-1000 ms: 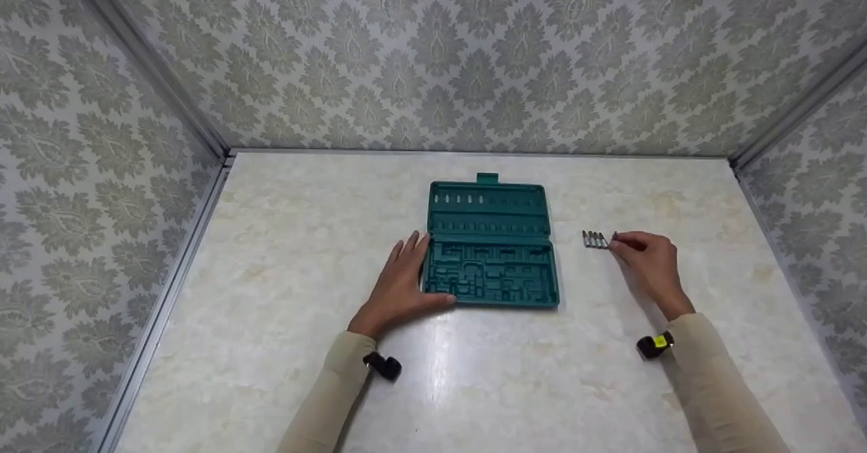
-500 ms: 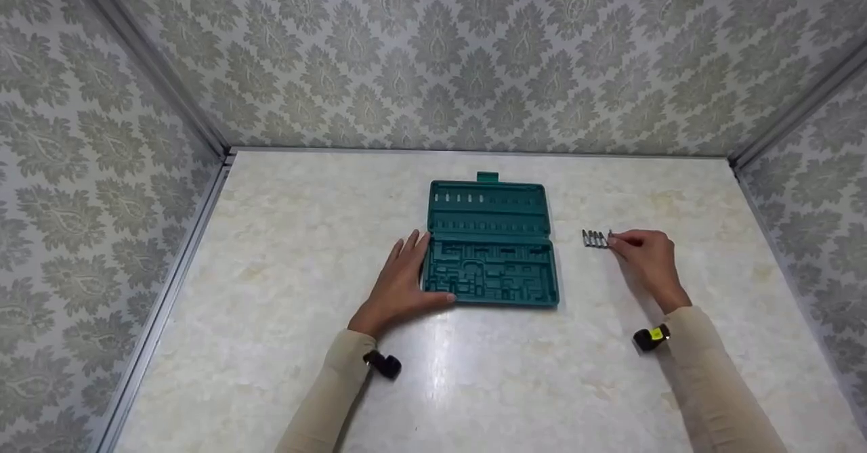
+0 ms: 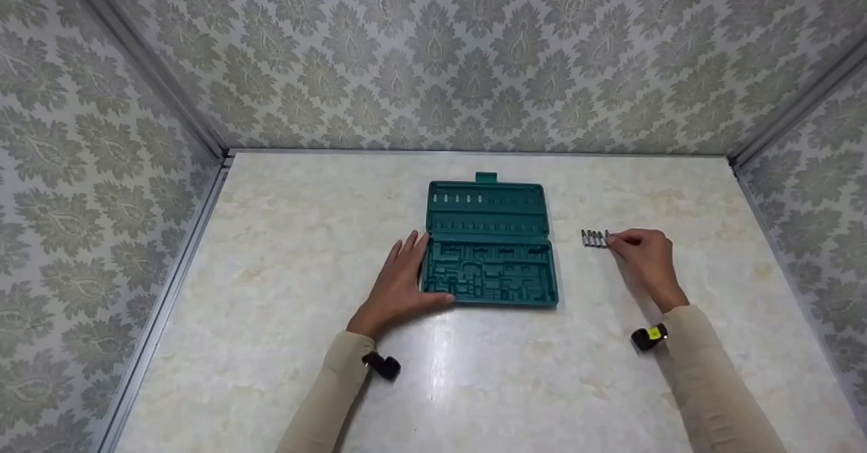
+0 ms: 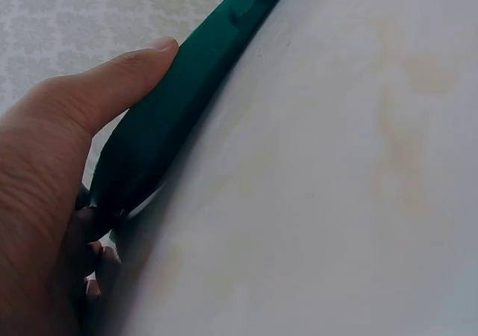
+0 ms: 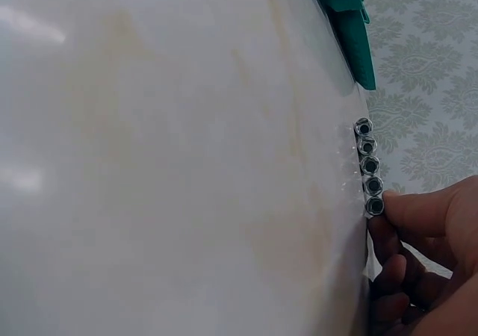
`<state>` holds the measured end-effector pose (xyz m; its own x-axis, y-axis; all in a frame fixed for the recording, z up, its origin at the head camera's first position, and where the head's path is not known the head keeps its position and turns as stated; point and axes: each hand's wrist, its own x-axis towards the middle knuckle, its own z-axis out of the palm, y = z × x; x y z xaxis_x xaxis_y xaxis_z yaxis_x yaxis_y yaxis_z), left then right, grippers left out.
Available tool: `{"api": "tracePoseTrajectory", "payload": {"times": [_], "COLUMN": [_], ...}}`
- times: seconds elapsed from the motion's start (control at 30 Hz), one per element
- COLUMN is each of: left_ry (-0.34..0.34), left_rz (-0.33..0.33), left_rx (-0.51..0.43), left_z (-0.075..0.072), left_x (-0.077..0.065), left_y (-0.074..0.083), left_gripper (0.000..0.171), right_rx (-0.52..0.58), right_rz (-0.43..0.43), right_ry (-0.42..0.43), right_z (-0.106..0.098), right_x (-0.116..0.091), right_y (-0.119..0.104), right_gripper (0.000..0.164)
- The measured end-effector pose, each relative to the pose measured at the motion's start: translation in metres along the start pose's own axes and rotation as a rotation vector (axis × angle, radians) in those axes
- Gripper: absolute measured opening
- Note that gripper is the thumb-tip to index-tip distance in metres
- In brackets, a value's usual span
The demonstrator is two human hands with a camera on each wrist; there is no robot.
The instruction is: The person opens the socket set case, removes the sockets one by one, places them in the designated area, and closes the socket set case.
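A green plastic case (image 3: 490, 298) lies unfolded on the table in the head view, its moulded slots showing. My left hand (image 3: 399, 284) rests at its near left corner, fingers straight along the left side and thumb on the front edge. In the left wrist view that thumb (image 4: 127, 82) presses the case wall (image 4: 168, 108). To the right of the case, several small metal socket bits (image 3: 593, 239) form a short row. My right hand (image 3: 649, 260) pinches the socket bit (image 5: 375, 205) at the row's right end. Hollow ends of the bits face the right wrist camera.
The pale marbled table (image 3: 515, 385) carries the case and the bits. Patterned wall panels (image 3: 474, 53) with metal frames stand along the back and both sides. A latch tab (image 3: 486, 177) sticks out from the case's far edge.
My right hand has shifted slightly left, bringing its socket bit up to the end of the row. My left hand and the case have stayed in place.
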<state>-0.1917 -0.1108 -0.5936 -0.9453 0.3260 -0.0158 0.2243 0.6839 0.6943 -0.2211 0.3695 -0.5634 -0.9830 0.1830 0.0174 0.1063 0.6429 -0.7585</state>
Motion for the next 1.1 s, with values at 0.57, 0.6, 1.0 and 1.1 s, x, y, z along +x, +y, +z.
{"api": "tracePoseTrajectory", "payload": {"times": [0.57, 0.6, 1.0, 1.1], "left_ry": [0.007, 0.007, -0.001, -0.002], "left_rz": [0.011, 0.008, 0.025, 0.052], "left_rx": [-0.009, -0.013, -0.009, -0.001], "left_z": [0.000, 0.000, -0.001, -0.001], "left_x": [0.000, 0.000, 0.000, 0.001], "left_y": [0.000, 0.000, -0.001, -0.003], "left_gripper": [0.139, 0.138, 0.137, 0.138], "right_rx": [0.000, -0.002, 0.077, 0.084], "right_rz": [0.013, 0.012, 0.029, -0.013], "right_ry": [0.048, 0.047, 0.098, 0.090], "right_z": [0.005, 0.005, 0.000, 0.001], "right_x": [-0.001, -0.001, -0.002, -0.002], "right_y": [0.001, 0.002, -0.011, -0.019], "right_gripper": [0.028, 0.028, 0.038, 0.037]}}
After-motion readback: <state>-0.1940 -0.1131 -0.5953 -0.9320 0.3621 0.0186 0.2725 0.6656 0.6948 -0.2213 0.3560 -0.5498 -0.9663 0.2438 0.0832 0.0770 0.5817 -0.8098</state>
